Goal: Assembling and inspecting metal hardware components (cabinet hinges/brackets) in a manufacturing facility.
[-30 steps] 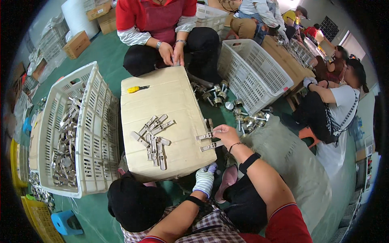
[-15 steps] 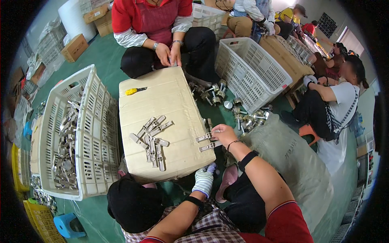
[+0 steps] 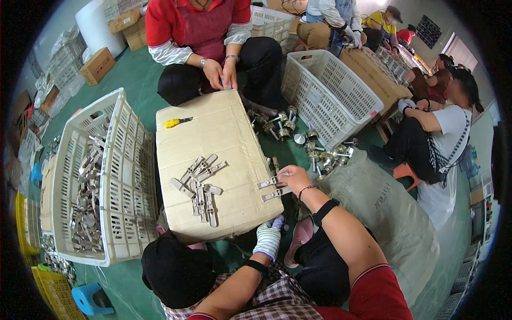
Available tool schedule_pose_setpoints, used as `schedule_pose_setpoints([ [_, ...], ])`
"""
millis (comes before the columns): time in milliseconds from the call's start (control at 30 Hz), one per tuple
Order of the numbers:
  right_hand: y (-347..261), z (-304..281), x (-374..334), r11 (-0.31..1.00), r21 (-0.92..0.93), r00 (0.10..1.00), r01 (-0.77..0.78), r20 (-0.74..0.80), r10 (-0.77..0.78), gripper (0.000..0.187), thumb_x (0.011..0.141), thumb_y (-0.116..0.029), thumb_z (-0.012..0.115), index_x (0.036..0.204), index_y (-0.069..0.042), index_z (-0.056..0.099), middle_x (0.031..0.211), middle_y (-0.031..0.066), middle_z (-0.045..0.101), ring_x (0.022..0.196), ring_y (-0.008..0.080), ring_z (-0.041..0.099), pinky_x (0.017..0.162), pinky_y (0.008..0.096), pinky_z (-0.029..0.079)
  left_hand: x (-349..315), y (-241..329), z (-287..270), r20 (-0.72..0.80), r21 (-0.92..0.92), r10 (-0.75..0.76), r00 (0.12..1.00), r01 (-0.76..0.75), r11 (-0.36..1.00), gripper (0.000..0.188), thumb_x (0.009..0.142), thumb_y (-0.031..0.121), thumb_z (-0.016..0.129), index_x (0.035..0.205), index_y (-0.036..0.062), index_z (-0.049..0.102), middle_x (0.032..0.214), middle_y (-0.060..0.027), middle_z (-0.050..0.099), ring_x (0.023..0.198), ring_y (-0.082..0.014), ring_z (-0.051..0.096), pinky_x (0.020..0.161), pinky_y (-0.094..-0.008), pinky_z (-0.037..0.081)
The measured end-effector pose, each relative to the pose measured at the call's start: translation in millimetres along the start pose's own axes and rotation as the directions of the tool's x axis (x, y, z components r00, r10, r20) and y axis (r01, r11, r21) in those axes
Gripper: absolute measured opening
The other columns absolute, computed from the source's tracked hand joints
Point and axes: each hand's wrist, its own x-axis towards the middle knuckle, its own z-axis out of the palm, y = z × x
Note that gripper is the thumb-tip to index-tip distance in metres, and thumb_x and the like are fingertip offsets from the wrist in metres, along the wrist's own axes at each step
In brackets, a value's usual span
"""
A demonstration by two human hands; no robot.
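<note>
My right hand (image 3: pixel 294 180), bare, is at the right edge of a tan cardboard box (image 3: pixel 213 128). Its fingers are closed on the end of a grey lever-shaped piece (image 3: pixel 266 183). A second grey lever-shaped piece (image 3: pixel 273 194) lies just below it, jutting over the edge. My left hand (image 3: pixel 268 238) wears a striped white glove and sits low against the box's near right corner. Its fingers look curled, and what they hold is hidden. Several more grey lever-shaped pieces (image 3: pixel 212 189) lie heaped on the box top.
A yellow-handled cutter (image 3: pixel 172 123) lies on the box's far left. Across from me sits a person in a red shirt (image 3: pixel 213 26). A white crate (image 3: pixel 128 181) of metal parts stands left; another white crate (image 3: pixel 330 101) stands right, beside metal fittings (image 3: pixel 325 160) and a sack (image 3: pixel 368 197).
Almost nothing differs. The whole picture has shifted very slightly, while both my hands keep their places at the box.
</note>
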Motion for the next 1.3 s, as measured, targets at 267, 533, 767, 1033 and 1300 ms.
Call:
schedule_pose_setpoints([
  [267, 1.0, 1.7, 2.6, 0.998, -0.063, 1.000, -0.011, -0.008, 0.010, 0.011, 0.073, 0.005, 0.060, 0.083, 0.006, 0.061, 0.076, 0.0143, 0.064, 0.065, 0.0222, 0.066, 0.058, 0.0293, 0.053, 4.7, -8.4, -4.9, 0.007, 0.022, 0.023, 1.000, -0.023, 0.999, 0.028, 0.088, 0.017, 0.057, 0.110, 0.0004, 0.058, 0.098, -0.0045, 0.063, 0.081, -0.0113, 0.053, 0.074, -0.0256, 0.044],
  [533, 14.6, -4.3, 13.9, 0.973, -0.222, 0.998, -0.064, -0.021, 0.061, 0.008, 0.072, -0.002, 0.063, 0.079, 0.000, 0.066, 0.074, 0.0134, 0.066, 0.063, 0.0189, 0.066, 0.059, 0.0289, 0.052, 10.0, -16.3, -5.0, 0.006, 0.062, 0.027, 1.000, -0.028, 0.998, 0.030, 0.088, 0.018, 0.056, 0.111, -0.0011, 0.057, 0.102, -0.0071, 0.063, 0.085, -0.0131, 0.054, 0.080, -0.0264, 0.043],
  [767, 36.1, -13.8, 26.8, 0.958, -0.285, 0.999, -0.027, -0.028, 0.020, 0.014, 0.069, -0.010, 0.066, 0.081, -0.004, 0.069, 0.076, 0.0117, 0.067, 0.066, 0.0189, 0.064, 0.065, 0.0294, 0.050, 16.6, -26.7, -4.8, 0.026, 0.044, 0.026, 0.999, -0.027, 0.999, 0.026, 0.087, 0.018, 0.057, 0.106, 0.0008, 0.059, 0.094, -0.0026, 0.063, 0.076, -0.0115, 0.053, 0.066, -0.0265, 0.045],
  [1033, -10.5, 0.8, 9.6, 0.863, -0.471, 0.963, 0.180, -0.095, -0.253, 0.027, 0.069, -0.016, 0.065, 0.092, -0.002, 0.063, 0.094, 0.0129, 0.063, 0.090, 0.0279, 0.059, 0.080, 0.0346, 0.046, -2.8, 4.3, 0.5, 0.013, -0.012, -0.027, 1.000, 0.027, 1.000, 0.025, 0.088, 0.015, 0.056, 0.108, 0.0012, 0.059, 0.091, -0.0028, 0.062, 0.071, -0.0105, 0.052, 0.065, -0.0248, 0.044],
  [1300, -51.2, 130.4, -37.6, 0.412, -0.629, 0.735, 0.659, 0.420, -0.533, 0.017, 0.076, -0.020, 0.062, 0.089, -0.009, 0.062, 0.091, 0.0091, 0.057, 0.091, 0.0278, 0.053, 0.080, 0.0391, 0.042, 36.4, -54.5, -24.5, 0.061, 0.465, 0.088, 0.994, -0.106, 0.879, 0.031, 0.089, 0.026, 0.050, 0.101, -0.0002, 0.059, 0.090, -0.0151, 0.064, 0.077, -0.0247, 0.057, 0.073, -0.0330, 0.045],
])
